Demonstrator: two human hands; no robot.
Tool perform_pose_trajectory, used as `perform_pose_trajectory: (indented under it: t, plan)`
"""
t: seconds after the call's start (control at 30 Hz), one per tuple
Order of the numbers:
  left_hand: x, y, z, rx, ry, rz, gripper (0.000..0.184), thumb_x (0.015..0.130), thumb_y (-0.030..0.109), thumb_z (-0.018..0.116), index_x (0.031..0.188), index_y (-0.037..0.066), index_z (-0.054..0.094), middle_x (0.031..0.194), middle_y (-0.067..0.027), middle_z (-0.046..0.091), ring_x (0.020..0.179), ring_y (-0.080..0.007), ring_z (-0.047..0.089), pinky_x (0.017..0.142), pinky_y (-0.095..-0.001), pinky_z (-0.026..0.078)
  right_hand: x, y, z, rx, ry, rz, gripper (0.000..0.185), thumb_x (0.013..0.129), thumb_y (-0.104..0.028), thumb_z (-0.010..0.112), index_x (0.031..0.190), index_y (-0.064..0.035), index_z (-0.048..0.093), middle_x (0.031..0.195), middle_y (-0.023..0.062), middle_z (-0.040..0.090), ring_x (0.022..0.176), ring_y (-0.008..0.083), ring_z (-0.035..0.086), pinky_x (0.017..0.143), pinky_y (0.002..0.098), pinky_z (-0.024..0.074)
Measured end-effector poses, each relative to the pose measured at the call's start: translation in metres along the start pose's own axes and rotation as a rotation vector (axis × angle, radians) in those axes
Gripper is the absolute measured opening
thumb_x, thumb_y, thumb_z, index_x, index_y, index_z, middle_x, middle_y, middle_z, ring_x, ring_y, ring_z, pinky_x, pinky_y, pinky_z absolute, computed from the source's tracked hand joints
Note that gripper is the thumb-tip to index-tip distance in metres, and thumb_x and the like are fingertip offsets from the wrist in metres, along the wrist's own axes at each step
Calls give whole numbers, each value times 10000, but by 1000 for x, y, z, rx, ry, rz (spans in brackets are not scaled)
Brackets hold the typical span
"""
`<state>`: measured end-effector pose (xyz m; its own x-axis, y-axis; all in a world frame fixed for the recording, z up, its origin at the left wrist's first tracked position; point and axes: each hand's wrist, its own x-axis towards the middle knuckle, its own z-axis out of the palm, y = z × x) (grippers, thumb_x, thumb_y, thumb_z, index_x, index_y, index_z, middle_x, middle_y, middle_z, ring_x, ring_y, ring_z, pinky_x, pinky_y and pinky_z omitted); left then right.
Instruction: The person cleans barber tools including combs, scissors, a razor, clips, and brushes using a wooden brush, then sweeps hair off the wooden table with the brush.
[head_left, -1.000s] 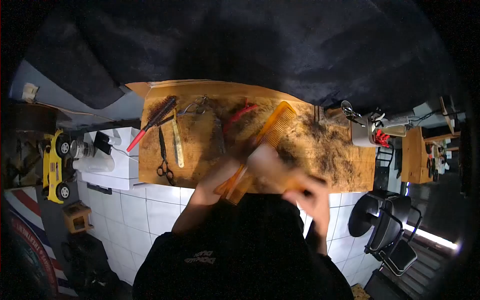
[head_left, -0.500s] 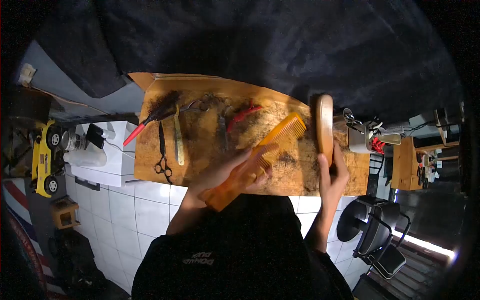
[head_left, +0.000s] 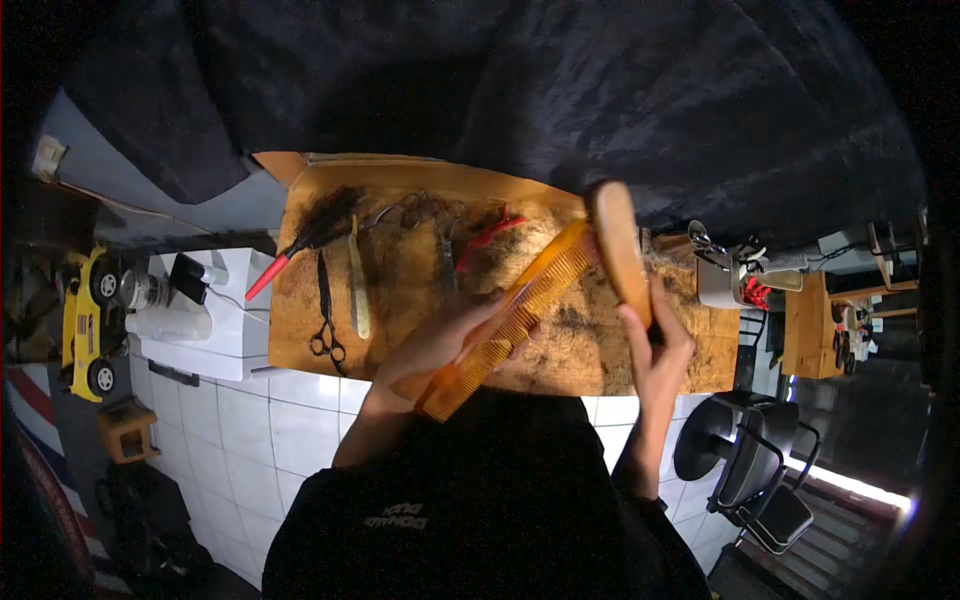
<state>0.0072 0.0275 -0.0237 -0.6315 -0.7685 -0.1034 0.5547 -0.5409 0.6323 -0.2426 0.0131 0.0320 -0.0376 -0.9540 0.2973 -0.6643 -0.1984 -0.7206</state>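
Note:
My left hand (head_left: 435, 345) is closed around the middle of a long amber comb (head_left: 545, 290), which tilts up to the right over the wooden tabletop (head_left: 590, 365). In my right hand (head_left: 662, 350) is a brush (head_left: 621, 245) with a light wooden back, gripped at its lower end. The brush's bristle side faces left, against or very near the comb's upper end; I cannot tell whether they touch. Dark hair clippings lie scattered over the wood. Left of my hands are black scissors (head_left: 325, 320), a pale-handled razor (head_left: 358, 285) and a red-handled round brush (head_left: 290, 255).
A red clip (head_left: 490, 238) and other metal tools lie farther back. To the left stands a white cabinet (head_left: 235, 335) with a phone and bottles, beside a yellow toy car (head_left: 88, 325). A tool holder (head_left: 718, 283) is at right, with a black chair (head_left: 750, 450) below.
The brush has moved left and tilted toward the comb's upper end. The comb has rolled, so its toothed face now shows more fully.

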Motion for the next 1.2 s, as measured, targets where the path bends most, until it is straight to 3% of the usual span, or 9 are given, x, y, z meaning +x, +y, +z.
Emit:
perform_pose_trajectory:
  t: [0.1,0.2,0.3,0.37,0.63,0.77,0.83,1.0,1.2]
  plan:
    - [4,-3,-4,9,-22,-5,499,1010,433,362,1274,21,463,1052,-99,594,836,-144,594,640,-249,505,-1,-6,-6,159,-15,78,414,809,-142,747,1173,22,635,1040,189,692,924,199,673,845,331,515]
    - [4,1,11,14,397,-56,489,1022,426,340,1317,52,451,1049,-99,633,834,-111,605,675,-243,517,-23,-9,-18,361,-523,11,397,771,-165,783,1108,13,671,1049,158,697,954,186,667,895,320,503]
    - [16,-5,-7,-171,159,-22,490,1008,449,374,1331,85,436,1051,-93,629,838,-129,614,684,-264,524,-38,-28,-8,355,-815,-269,332,730,-248,805,1044,-167,733,1074,76,700,1054,254,644,983,376,464]
    - [20,-7,-13,-258,40,-31,502,996,455,404,1345,95,416,1060,-100,626,834,-154,621,710,-288,531,-40,-31,-1,293,-721,-501,441,695,-223,838,1083,-63,703,1010,109,713,877,216,698,869,327,518]
    - [-2,-3,6,-12,137,-201,531,1002,482,349,1312,56,416,981,-64,580,766,-114,544,633,-244,450,-19,9,-2,229,-16,233,466,807,-164,753,1199,42,606,1058,183,689,934,187,666,862,320,513]
    - [-3,-8,-2,-205,119,-199,483,999,424,414,1327,70,427,1038,-104,611,865,-165,595,734,-286,509,-25,-3,-6,323,4,216,426,810,-164,752,1168,33,631,1013,165,702,915,159,662,837,323,524]
    - [1,-10,-6,-283,147,-180,474,995,404,448,1332,71,436,1070,-122,625,928,-187,617,788,-307,539,-37,-8,-15,374,-434,107,316,790,-125,758,1070,3,686,979,113,701,900,163,650,841,308,502]
    - [15,-9,-12,-244,79,-93,477,1003,422,405,1315,66,462,1057,-114,623,912,-170,607,780,-292,523,-50,-30,-3,238,-705,-299,371,689,-237,827,1011,-84,725,1022,114,705,959,280,676,897,379,512]
    - [3,4,15,-44,243,-176,440,1005,398,423,1256,40,474,1041,-103,620,820,-129,593,668,-232,494,-24,7,-8,60,-79,74,402,796,-196,760,1119,24,660,992,203,696,875,240,700,777,331,548]
